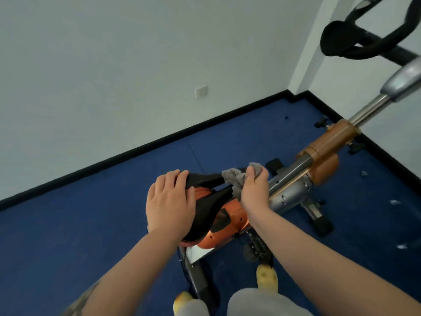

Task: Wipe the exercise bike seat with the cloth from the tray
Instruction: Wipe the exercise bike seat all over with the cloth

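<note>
The black bike seat (206, 207) sits in the middle of the view, its narrow nose pointing toward the handlebars. My left hand (169, 201) lies over the wide rear part of the seat, fingers curled on its far edge. My right hand (254, 190) is closed on a grey cloth (235, 179), which is bunched against the nose of the seat. No tray is in view.
The orange and grey bike frame (319, 160) runs up to the right to black handlebars (355, 39). Its base bars (316, 216) and a pedal (257, 248) rest on blue carpet. My feet in yellow slippers (266, 277) stand beside the rear base. A white wall (114, 76) is close behind.
</note>
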Demonstrator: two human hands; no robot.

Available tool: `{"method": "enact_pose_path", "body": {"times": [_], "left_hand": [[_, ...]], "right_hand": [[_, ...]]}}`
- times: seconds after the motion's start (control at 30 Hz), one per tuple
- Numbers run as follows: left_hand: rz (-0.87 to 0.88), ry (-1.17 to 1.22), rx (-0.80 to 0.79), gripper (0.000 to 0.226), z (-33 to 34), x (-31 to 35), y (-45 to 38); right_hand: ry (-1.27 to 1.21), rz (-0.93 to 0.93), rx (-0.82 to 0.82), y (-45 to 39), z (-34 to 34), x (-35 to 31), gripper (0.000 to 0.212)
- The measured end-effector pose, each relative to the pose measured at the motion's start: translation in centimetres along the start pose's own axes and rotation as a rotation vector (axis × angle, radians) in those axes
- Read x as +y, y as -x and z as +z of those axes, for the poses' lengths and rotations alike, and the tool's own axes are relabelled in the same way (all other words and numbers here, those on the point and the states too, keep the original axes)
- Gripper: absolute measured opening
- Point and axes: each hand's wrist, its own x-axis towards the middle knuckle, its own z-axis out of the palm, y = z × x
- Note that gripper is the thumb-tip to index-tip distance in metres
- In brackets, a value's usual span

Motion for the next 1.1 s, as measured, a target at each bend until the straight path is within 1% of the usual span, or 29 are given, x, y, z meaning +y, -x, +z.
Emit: {"method": "enact_pose_path", "body": {"times": [0.07,0.13,0.17,0.2,0.27,0.3,0.33,0.43,0.5,0.57,0.63,0.67,0.77,0.83,0.9,0.97,1.1], "left_hand": [[0.076,-0.009,-0.019,0.034,-0.4,-1.0,-0.8],[0.086,0.056,-0.037,0.032,-0.3,-1.4,-1.3],[0.078,0.105,-0.038,0.031,-0.2,-1.5,-1.3],[0.076,0.153,-0.032,0.031,0.0,-1.6,-1.3],[0.092,0.212,-0.013,0.031,0.3,-1.8,-1.1],[0.102,0.228,-0.005,0.031,0.4,-2.0,-1.1],[0.113,0.239,-0.003,0.031,0.4,-2.1,-1.2],[0.131,0.254,-0.013,0.031,0.4,-2.1,-1.6],[0.144,0.249,-0.027,0.032,0.4,-2.0,-1.6],[0.149,0.252,-0.033,0.032,0.4,-2.0,-1.6],[0.148,0.26,-0.029,0.031,0.4,-2.0,-1.6],[0.147,0.261,-0.029,0.031,0.4,-2.0,-1.6],[0.138,0.256,-0.038,0.032,0.4,-1.9,-1.7],[0.134,0.257,-0.042,0.031,0.2,-1.7,-1.7],[0.132,0.262,-0.042,0.03,0.0,-1.7,-1.6],[0.123,0.284,-0.043,0.03,-0.1,-1.8,-1.7],[0.104,0.326,-0.035,0.031,0.0,-1.8,-1.7]], "right_hand": [[0.016,-0.002,0.013,2.2,0.9,1.3,0.054],[0.051,0.005,-0.002,3.8,1.9,2.3,0.064],[0.058,0.024,-0.012,4.0,2.1,2.5,0.065],[0.059,0.044,-0.016,4.0,1.9,2.5,0.062],[0.051,0.057,-0.004,3.5,0.7,2.6,0.05],[0.064,0.042,0.019,3.2,-0.1,2.7,0.042],[0.086,0.015,0.069,2.9,-0.8,2.6,0.04],[0.121,-0.094,0.263,2.6,-1.1,1.6,0.048],[0.131,-0.146,0.265,2.5,0.4,0.2,0.05],[0.084,-0.107,0.254,2.7,2.4,-0.9,0.052],[-0.004,-0.046,0.311,3.5,4.0,-1.0,0.051],[-0.036,-0.054,0.332,4.4,4.5,-0.7,0.051],[-0.063,-0.079,0.314,6.4,5.4,0.2,0.052],[-0.079,-0.005,0.305,5.5,5.2,-0.3,0.053],[-0.14,0.123,0.312,3.8,4.7,-1.4,0.053],[-0.151,0.177,0.323,3.0,4.1,-2.2,0.054],[-0.019,0.126,0.223,6.2,4.8,-1.1,0.06]]}}
